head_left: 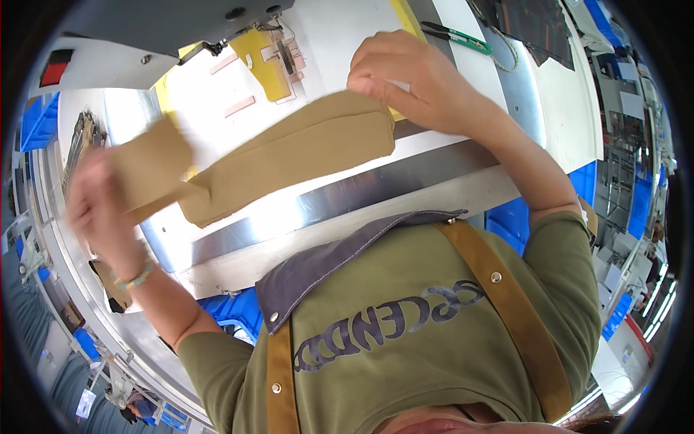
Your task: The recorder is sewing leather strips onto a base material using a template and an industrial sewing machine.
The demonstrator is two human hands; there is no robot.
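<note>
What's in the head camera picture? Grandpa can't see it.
A person handles tan fabric over a white worktable: the left hand, blurred, at the left end, the right hand at the right. A grey machine stands beyond; green snips lie past the right hand.

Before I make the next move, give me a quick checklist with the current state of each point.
1. Right hand at the tan material: ok, fingertips at its upper right edge.
2. Left hand on the raised tan section: ok, holding it, though blurred.
3. Material lying flat throughout: not ok, the left section is raised and there are creases beside it.
4. Raised section joined to the rest: cannot tell, blur hides it.
5. Green-handled snips apart from the material: ok, beyond the right hand.
6. Needle position under the machine head: cannot tell, too small to make out.
</note>
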